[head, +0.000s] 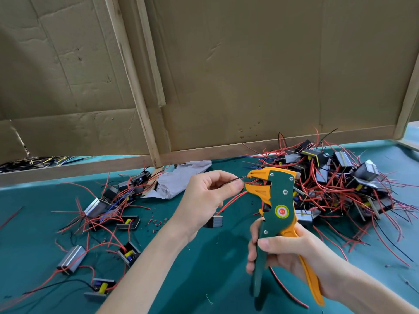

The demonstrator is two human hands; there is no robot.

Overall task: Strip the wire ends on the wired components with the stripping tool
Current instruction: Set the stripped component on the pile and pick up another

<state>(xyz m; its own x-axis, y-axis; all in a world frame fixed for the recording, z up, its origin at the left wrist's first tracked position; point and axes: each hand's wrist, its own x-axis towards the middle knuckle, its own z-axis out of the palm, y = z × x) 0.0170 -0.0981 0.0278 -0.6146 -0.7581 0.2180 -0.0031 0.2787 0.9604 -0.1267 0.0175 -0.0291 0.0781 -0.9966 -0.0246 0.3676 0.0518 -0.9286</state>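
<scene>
The left hand (204,200) pinches a thin black wire (229,181) between thumb and forefinger. Its tip runs from the fingertips to the orange jaws of the green-and-orange plastic stripping tool (280,200), whose two handles the right hand (285,252) grips with curled fingers. Just below the left fingers is a small grey block component (213,221) on red leads, while a tangled pile of red-wired components (340,177) lies beyond the right fingers on the teal mat (204,279).

Bench (199,279) front-middle open; wire pile (335,184) blocks back-right corner, scattered components (106,214) clutter left side, cardboard wall (249,75) closes back edge.
</scene>
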